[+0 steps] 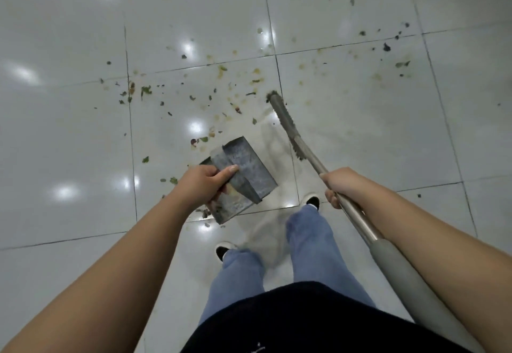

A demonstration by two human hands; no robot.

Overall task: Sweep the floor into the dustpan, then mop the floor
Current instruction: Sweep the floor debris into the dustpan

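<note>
Metal dustpan (243, 169) gripped in my left hand (203, 183), broom (288, 128) in my right hand (342, 185); sweeping scraps (144, 90) comes next.

Head-worn view, steeply down onto floor (83, 158) below.

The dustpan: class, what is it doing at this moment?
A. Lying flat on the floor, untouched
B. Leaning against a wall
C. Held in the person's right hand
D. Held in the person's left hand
D: the left hand grips the grey dustpan by its edge, thumb on top, while the right hand holds the broom by its handle.
</note>
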